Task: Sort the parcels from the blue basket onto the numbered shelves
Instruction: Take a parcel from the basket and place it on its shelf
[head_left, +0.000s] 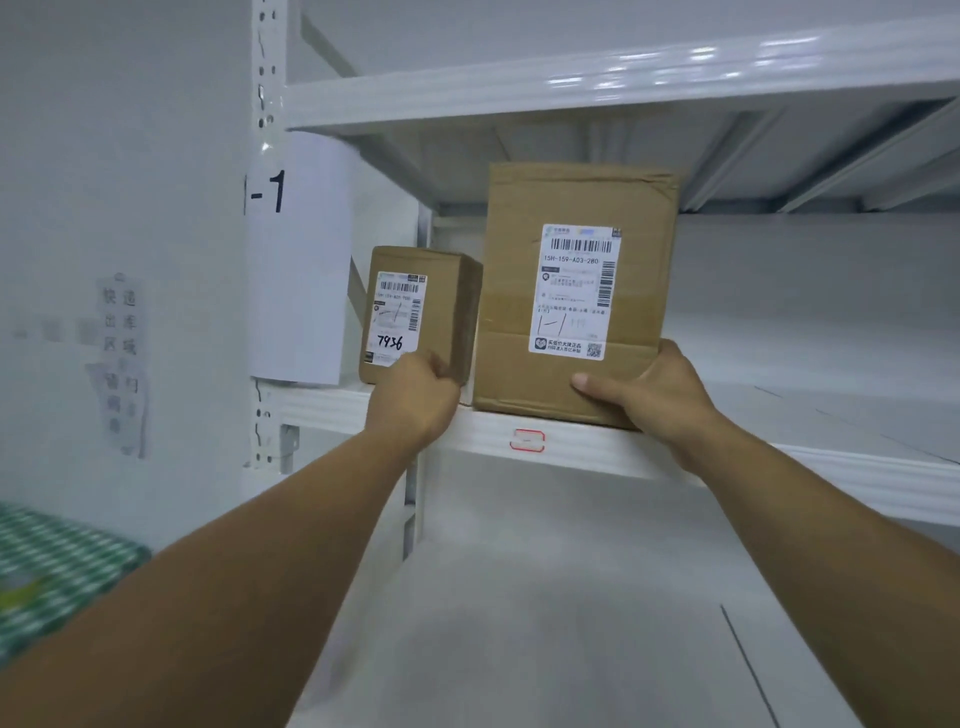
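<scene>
The left hand (415, 400) curls round the small cardboard parcel's (457, 312) lower right corner; the right hand (654, 389) grips the large cardboard parcel's (519, 291) lower right corner, thumb flat on its front. Both parcels stand upright, labels outward, just beside each other on the white shelf (571, 441) next to the paper sign (296, 260) marked 1-1. The large one sits at the front lip, so it likely wants a square push back before release.
</scene>
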